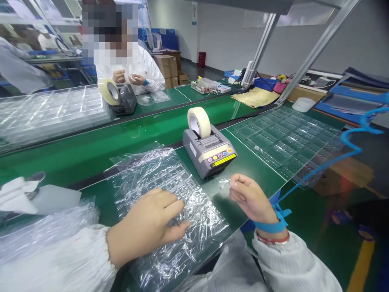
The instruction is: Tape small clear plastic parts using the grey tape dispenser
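My left hand [154,219] is curled low over a sheet of crinkled clear plastic film [164,267], thumb and forefinger bent around a small clear, shiny piece [194,213] that I cannot make out against the film. A clear compartment tray [170,180] shows through the film. To the right, my right hand [251,194] is raised above the green bench with its fingertips pinched. A small clear piece of plastic [224,183] shows at those fingertips. Just beyond both hands stands a grey tape dispenser [209,150] carrying a roll of cream tape [199,121].
Clear compartment trays [282,142] lie at right, with a coiled blue cord [328,160] running to my right wristband. Stacked clear trays [54,113] and a second tape dispenser [126,99] stand across the bench, before a seated co-worker [146,67]. White scraps [18,194] lie at left.
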A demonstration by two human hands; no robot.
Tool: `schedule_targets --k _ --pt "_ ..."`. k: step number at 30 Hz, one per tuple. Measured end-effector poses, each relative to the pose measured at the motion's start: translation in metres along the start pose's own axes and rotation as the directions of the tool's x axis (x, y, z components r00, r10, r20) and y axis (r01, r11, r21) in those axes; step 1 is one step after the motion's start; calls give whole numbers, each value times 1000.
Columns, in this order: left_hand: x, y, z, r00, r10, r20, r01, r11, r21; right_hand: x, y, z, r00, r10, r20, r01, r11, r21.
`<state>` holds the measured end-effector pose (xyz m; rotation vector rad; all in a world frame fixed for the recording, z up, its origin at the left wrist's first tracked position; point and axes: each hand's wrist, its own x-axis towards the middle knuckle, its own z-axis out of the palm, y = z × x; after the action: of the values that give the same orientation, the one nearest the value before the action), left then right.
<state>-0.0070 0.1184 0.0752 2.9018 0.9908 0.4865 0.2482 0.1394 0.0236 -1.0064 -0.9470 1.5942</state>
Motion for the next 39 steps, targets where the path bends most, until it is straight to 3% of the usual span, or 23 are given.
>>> schedule_targets --k 6,11,39 --pt "7 10 2 994 -16 -109 14 1000 -22 -35 -6 41 991 27 130 -45 989 141" --pt "7 14 -1 984 -57 -171 50 998 -45 -46 -1 57 982 76 175 -102 985 142" --pt "9 13 -6 970 -52 -238 50 999 -14 -51 9 66 993 118 20 -118 993 13"
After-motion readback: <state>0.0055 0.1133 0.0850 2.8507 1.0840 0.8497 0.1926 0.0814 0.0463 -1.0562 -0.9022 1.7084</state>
